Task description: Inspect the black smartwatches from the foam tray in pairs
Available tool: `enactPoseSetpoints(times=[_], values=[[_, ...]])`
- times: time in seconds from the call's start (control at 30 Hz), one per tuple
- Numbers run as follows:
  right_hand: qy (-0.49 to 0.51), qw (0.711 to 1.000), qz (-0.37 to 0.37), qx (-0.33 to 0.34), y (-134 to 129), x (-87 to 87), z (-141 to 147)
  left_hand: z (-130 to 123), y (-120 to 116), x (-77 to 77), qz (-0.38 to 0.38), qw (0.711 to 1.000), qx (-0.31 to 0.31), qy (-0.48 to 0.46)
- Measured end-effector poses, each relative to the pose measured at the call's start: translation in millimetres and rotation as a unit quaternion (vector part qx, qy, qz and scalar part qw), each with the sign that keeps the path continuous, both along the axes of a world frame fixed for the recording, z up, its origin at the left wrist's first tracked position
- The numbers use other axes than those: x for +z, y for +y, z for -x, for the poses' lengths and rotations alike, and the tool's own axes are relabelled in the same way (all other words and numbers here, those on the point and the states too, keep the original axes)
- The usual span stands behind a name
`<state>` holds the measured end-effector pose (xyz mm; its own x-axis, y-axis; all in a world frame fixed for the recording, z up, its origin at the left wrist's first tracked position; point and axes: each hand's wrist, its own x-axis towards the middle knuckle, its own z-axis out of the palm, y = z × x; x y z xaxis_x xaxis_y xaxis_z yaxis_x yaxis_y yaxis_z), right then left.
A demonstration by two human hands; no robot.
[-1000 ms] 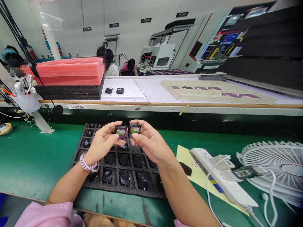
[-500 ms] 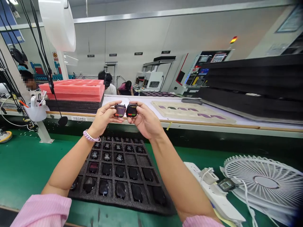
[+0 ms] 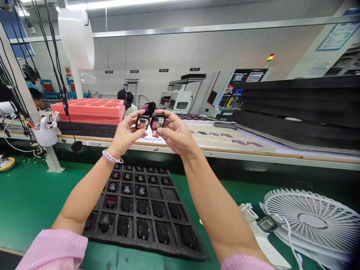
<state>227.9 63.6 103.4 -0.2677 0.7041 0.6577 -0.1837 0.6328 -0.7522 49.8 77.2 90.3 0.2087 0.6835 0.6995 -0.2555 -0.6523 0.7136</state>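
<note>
Side by side in the middle of the view are two small dark square devices with lit screens. My left hand (image 3: 126, 132) grips the left device (image 3: 142, 122) by its edges, between thumb and fingers. The right device (image 3: 158, 122) is pinched in my right hand (image 3: 177, 134). Both screens face me and show a picture. Below my forearms a black foam tray (image 3: 132, 243) lies on the green bench, with rows of dark square pieces in its pockets; two pockets in the third visible row hold nothing.
A shelf edge (image 3: 253, 156) runs behind the tray, bearing pink foam trays (image 3: 90, 110), a beige sheet (image 3: 233, 140) and stacked black foam (image 3: 298, 108). A white fan (image 3: 312, 221) and power strip (image 3: 270, 245) lie right. A pen cup (image 3: 46, 135) hangs left. People sit beyond.
Both hands have risen slightly with the devices, which are tilted so their screens now show a picture. The camera view has shifted a little.
</note>
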Motion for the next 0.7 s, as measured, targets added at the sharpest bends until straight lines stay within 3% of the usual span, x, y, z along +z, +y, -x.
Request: enactPoseSetpoints(times=[0.7], values=[[0.009, 0.999, 0.013, 0.027, 4.1, -8.6, 6.9, 1.6, 0.3, -7.8, 0.005, 0.999, 0.028, -0.032]])
